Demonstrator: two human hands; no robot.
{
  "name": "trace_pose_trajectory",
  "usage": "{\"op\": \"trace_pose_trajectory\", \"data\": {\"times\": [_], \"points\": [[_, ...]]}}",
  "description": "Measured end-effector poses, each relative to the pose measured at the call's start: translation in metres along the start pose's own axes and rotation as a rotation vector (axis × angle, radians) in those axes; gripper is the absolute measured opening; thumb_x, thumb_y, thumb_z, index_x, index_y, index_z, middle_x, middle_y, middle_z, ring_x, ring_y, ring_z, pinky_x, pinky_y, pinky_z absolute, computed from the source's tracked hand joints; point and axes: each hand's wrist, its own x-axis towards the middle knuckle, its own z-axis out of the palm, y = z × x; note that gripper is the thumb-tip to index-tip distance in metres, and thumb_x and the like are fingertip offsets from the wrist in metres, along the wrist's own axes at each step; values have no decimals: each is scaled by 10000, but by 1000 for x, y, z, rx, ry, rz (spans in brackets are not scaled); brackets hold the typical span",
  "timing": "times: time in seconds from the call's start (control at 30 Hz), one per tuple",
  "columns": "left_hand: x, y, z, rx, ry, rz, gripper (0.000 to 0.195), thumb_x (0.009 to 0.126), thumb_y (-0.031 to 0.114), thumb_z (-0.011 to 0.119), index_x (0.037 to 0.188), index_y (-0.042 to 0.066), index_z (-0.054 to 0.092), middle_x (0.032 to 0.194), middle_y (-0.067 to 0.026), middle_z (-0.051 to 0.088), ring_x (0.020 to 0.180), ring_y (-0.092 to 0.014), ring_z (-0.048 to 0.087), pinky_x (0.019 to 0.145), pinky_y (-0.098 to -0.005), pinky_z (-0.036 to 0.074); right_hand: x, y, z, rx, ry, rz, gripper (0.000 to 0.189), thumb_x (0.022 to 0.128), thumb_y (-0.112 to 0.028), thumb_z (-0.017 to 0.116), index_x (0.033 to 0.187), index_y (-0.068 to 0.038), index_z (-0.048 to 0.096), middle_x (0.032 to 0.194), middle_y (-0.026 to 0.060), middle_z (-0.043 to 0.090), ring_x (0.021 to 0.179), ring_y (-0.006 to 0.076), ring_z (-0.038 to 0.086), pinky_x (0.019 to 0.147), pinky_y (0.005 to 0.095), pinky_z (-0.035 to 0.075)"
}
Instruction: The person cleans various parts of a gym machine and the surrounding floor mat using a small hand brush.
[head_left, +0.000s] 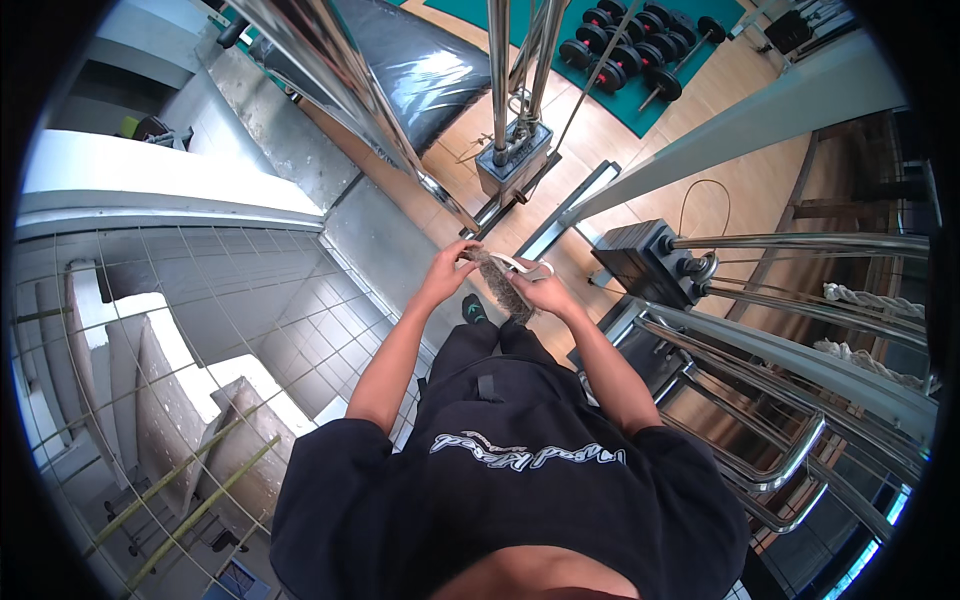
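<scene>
Between my two hands is a brush (501, 286) with grey-brown, dusty-looking bristles and a white plastic handle. My right hand (538, 286) is closed around the handle, near the bristles. The thumb and fingers of my left hand (454, 274) pinch the far end of the bristled head. Both hands are in front of my legs, above the floor. Just past the brush, the lower end of a chrome pole (450, 201) comes down close to my left hand.
Weight stacks (504, 169) with chrome guide rods stand ahead and to the right (646, 262). A black padded bench (420, 71) is farther off. Dumbbells (626, 52) lie on a green mat (637, 120). To the left, wire mesh (225, 300) borders a stairwell. Chrome bars (780, 457) stick out at right.
</scene>
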Motion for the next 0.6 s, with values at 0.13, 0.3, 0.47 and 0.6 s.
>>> {"op": "trace_pose_trajectory", "data": {"times": [0.13,0.3,0.47,0.6], "points": [[40,-27,3,-74,122,-140,365,878,41,606,1238,48,546,1138,-104,640,927,-183,649,823,-314,505,27,39,4,64,297,99,357,901,-266,573,1216,-105,619,1008,183,681,959,306,660,837,374,492],[92,-46,11,-101,126,-112,336,869,21,592,1203,20,550,1043,-114,661,931,-209,644,837,-318,500,66,46,6,90,619,21,413,928,-257,551,1298,-75,562,984,147,688,869,245,661,799,347,495],[149,-56,36,310,363,351,231,855,47,616,1085,26,612,1024,-130,654,965,-294,624,888,-362,476,136,96,-5,-618,601,-345,494,788,-74,559,1282,-58,556,996,169,633,979,352,606,933,421,452],[156,-82,85,384,-56,779,209,872,78,606,1073,35,641,1104,-117,644,1093,-300,589,925,-398,456,204,181,12,-1119,427,-352,390,837,-158,552,1203,-36,604,983,127,651,927,280,627,1051,527,351]]}}
